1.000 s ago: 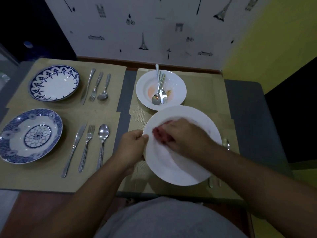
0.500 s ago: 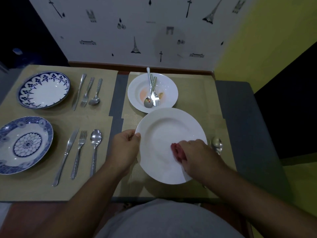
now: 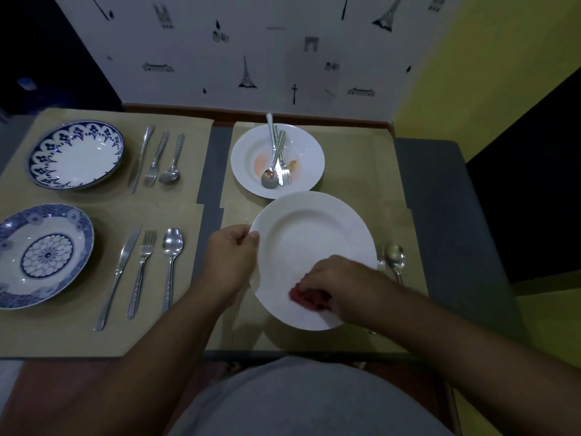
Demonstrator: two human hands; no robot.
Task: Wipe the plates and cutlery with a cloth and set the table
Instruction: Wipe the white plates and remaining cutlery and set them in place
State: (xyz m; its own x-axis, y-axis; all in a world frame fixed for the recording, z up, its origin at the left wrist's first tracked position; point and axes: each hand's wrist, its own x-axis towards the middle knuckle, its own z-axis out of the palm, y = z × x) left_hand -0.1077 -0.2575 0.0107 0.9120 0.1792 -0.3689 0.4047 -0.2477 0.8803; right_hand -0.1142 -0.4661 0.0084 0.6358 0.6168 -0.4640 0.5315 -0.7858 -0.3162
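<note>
A large white plate (image 3: 311,240) is tilted above the near right placemat. My left hand (image 3: 231,256) grips its left rim. My right hand (image 3: 342,286) presses a red cloth (image 3: 306,297) onto the plate's near part. Behind it sits a white soup plate (image 3: 301,143) with food smears, and a dirty spoon (image 3: 271,174) and fork (image 3: 283,171) lie in it. A spoon (image 3: 395,258) lies to the right of the held plate, partly hidden by it.
Two blue patterned plates (image 3: 75,154) (image 3: 44,254) stand on the left placemats, each with a knife, a fork (image 3: 143,272) and a spoon to its right. The wall runs close behind the table. A grey table edge (image 3: 440,215) shows on the right.
My right hand has slid the red cloth from the plate's upper left down to its near edge. My left hand keeps hold of the rim.
</note>
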